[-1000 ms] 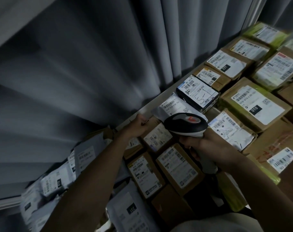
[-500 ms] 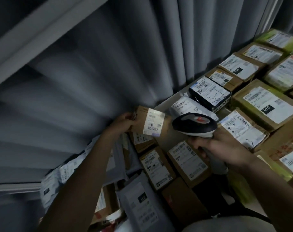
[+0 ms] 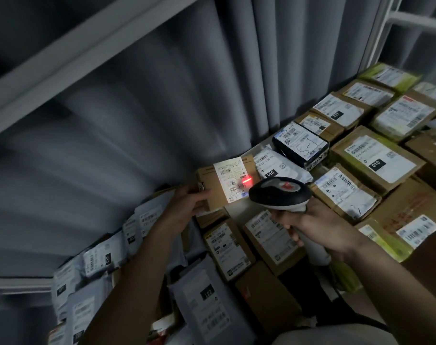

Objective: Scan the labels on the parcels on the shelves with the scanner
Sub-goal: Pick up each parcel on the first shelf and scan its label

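Note:
My left hand (image 3: 187, 204) grips a small brown cardboard parcel (image 3: 213, 192) by its left end and holds it tilted up above the shelf. A white label (image 3: 233, 178) faces me, and a red scan line glows on its lower right barcode. My right hand (image 3: 316, 225) grips the pale handle of a black and grey scanner (image 3: 280, 192), whose head points at that label from the right, a short way off it.
Several labelled cardboard boxes (image 3: 376, 158) and a black box (image 3: 300, 145) cover the shelf to the right. Grey and white mailer bags (image 3: 207, 300) lie at the lower left. A grey curtain (image 3: 162, 95) hangs behind, and a shelf beam (image 3: 87, 43) runs overhead.
My left hand has lifted the small parcel off the shelf and turned its label up. The scanner's red line now lights the label. The view has shifted up and left.

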